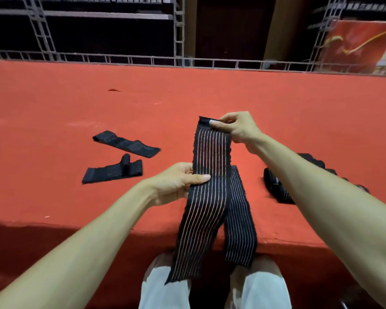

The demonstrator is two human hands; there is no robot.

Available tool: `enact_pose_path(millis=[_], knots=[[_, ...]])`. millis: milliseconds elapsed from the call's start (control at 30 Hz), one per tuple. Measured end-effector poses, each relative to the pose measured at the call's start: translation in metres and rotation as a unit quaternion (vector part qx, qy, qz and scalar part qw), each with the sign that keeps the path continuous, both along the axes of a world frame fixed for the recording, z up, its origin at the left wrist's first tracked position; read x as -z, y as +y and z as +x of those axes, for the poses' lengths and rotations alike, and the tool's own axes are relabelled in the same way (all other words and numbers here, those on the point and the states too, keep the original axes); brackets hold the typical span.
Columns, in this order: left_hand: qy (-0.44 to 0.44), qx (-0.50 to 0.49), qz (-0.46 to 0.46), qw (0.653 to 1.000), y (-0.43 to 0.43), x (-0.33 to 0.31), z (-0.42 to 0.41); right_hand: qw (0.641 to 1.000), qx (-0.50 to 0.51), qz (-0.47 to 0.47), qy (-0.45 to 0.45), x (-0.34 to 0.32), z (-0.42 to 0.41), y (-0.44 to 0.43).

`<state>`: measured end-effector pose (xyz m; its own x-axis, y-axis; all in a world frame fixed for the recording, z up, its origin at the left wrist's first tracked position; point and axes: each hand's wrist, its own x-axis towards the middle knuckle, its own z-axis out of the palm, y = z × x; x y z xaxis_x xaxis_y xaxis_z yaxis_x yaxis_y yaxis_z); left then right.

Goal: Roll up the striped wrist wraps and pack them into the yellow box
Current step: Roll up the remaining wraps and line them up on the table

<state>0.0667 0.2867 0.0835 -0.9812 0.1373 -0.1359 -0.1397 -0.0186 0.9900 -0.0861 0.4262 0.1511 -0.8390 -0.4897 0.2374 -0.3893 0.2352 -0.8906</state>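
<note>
Item one, striped wrist wrap (212,152): a black elastic band with pale lengthwise stripes, held up over the near edge of the red table (76,97), its lower length hanging past that edge toward our knees; our right hand (234,128) pinches the plain black end tab at the top between thumb and fingertips; our left hand (178,184) pinches the band at mid-length, thumb laid across its face. We judge it light, soft and limp, somewhat stretchy, not fragile; the end tab looks the best place to start a roll, with the band kept taut so the coil does not slacken. A second striped length (239,219) hangs just beside it; whether it is separate or the same band doubled, we cannot tell. On the cloth to the left: a flat wrap (126,143) and a partly rolled wrap (113,170), near each other; to the right, partly under our forearm: a dark bundle (276,186). Ample bare cloth lies ahead for rolling; the near edge sits close beneath the hands. Yellow box: not in view.
</note>
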Motion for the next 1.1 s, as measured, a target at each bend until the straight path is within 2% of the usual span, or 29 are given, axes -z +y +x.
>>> enact_pose_path(millis=[67,167,267,367,433,500,567,700,800,867,967,1100], knots=[[-0.032,-0.005,-0.035,0.999,0.002,0.021,-0.008,0.998,-0.013,0.061,0.017,0.020,-0.015,-0.001],[-0.065,-0.014,-0.096,0.993,-0.001,0.053,-0.024,0.988,-0.053,0.143,-0.012,0.050,-0.038,-0.005],[-0.035,-0.048,-0.164,0.985,-0.009,0.080,-0.046,0.980,-0.069,0.184,0.002,0.077,-0.064,-0.014],[-0.013,-0.081,-0.246,0.966,-0.019,0.103,-0.065,0.977,-0.022,0.209,0.043,0.098,-0.089,-0.024],[-0.003,-0.095,-0.323,0.942,-0.030,0.119,-0.079,0.972,-0.004,0.227,0.054,0.112,-0.101,-0.029],[-0.002,-0.110,-0.429,0.896,-0.036,0.130,-0.094,0.970,0.009,0.240,0.050,0.128,-0.113,-0.036],[0.010,-0.141,-0.487,0.862,-0.037,0.138,-0.104,0.971,0.032,0.234,0.040,0.143,-0.123,-0.043],[0.086,-0.202,-0.511,0.831,-0.033,0.149,-0.104,0.963,0.069,0.257,0.032,0.168,-0.135,-0.055],[0.113,-0.246,-0.451,0.850,-0.032,0.151,-0.102,0.949,0.099,0.299,0.030,0.184,-0.133,-0.063],[0.120,-0.253,-0.446,0.850,-0.032,0.150,-0.102,0.942,0.130,0.306,0.034,0.187,-0.129,-0.065],[0.119,-0.222,-0.500,0.829,-0.031,0.151,-0.100,0.954,0.156,0.255,0.039,0.181,-0.125,-0.058],[0.114,-0.195,-0.519,0.825,-0.024,0.142,-0.100,0.972,0.158,0.174,0.016,0.169,-0.124,-0.018]])
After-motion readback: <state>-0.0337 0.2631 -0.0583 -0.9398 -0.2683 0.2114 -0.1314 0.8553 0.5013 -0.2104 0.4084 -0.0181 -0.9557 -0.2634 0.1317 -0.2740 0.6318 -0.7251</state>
